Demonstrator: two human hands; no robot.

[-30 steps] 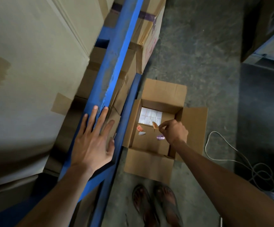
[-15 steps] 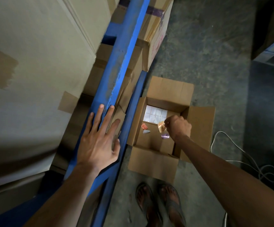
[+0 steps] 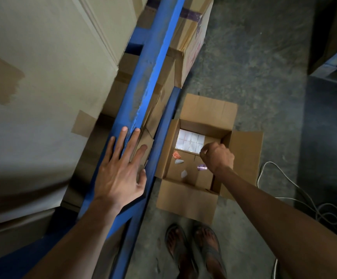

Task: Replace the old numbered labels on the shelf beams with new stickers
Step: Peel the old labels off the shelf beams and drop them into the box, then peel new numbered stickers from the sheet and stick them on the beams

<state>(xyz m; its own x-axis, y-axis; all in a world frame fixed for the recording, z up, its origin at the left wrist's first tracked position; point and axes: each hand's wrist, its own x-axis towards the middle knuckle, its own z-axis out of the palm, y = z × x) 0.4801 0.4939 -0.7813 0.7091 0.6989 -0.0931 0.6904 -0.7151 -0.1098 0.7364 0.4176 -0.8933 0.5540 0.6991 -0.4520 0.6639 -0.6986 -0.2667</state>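
Your left hand (image 3: 121, 174) lies flat on the blue beam (image 3: 143, 93) at the near left, fingers straight and spread along the metal, thumb out toward the lower rail; it grips nothing, and it looks placed there to steady you and mark the spot where the next label goes. Your right hand (image 3: 217, 156) reaches down over the open box (image 3: 242, 150) on the floor, which sits just right of the rack so that scraps can drop in and fresh stickers come out without a step away. That hand's grip is closed, fingers curled tight with the fingertips drawn in toward the thumb, but you cannot tell whether anything is pinched there: nothing shows between the fingers from this angle. Directly beneath it, at the far end of the box, lies the sheet (image 3: 190, 140) of white stickers, a grid of pale squares, so the hand is likely going for a new one or has just let a scrap go. Loose on the box floor lie an orange label (image 3: 176, 155) with writing, two white scraps (image 3: 179, 162) and a purple bit (image 3: 202, 167) near your wrist. A white cable (image 3: 288, 184) trails across the floor at the right, well apart from the box, and your sandalled feet (image 3: 193, 252) stand near its front flap.
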